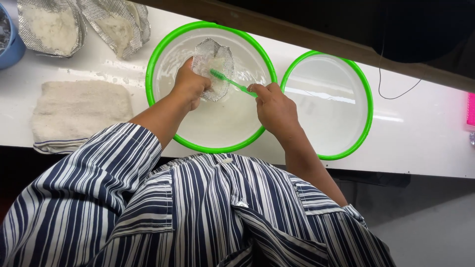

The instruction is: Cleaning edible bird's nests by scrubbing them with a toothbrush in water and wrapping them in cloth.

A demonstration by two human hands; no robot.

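Note:
My left hand point(189, 85) grips a silver mesh piece point(213, 55) with pale white matter on it, held over a green-rimmed white basin point(163, 47) of cloudy water. My right hand point(273, 106) holds a green toothbrush point(228, 81) by its handle, with the bristle end resting on the mesh piece. Both forearms reach in from the near edge of the white counter point(420, 133). My striped blue and white shirt fills the lower part of the head view.
A second green-rimmed basin point(368, 113) of water sits right of the first. Two more mesh pieces point(49, 27) point(116, 24) with white matter lie at the back left, beside a blue container point(10, 47). A folded pale towel point(79, 111) lies at the left. A pink object point(470, 110) sits at the right edge.

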